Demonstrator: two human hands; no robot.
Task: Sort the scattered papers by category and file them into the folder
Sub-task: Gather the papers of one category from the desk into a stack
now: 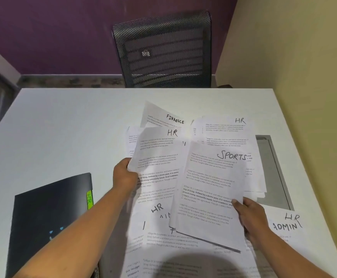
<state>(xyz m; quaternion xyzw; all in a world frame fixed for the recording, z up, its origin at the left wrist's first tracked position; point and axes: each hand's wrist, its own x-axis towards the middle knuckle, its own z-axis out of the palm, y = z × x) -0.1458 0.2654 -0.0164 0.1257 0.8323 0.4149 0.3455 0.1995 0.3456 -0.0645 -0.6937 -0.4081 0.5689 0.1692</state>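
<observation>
On white table (63, 121), scattered papers (224, 135), mesh chair (163, 51)

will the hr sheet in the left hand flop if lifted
The thin white printed paper sheet marked HR probably flops: held by one edge in the left hand, it curves. It's likely light, and may slide over the loose sheets beneath.

Layout on table (63, 121): paper pile (163, 237) centre to near edge, folder (49, 217) at 8 o'clock
Chair (163, 51) at 12 o'clock behind table; flat tray (274, 173) at 3 o'clock, partly under pile; ADMIN sheet (286, 225) at 4 o'clock, in front of tray; FINANCE sheet (163, 115) at pile's 12 o'clock end; SPORTS stack (209, 193) overlaps HR sheet (157, 153) from its 3 o'clock side
</observation>
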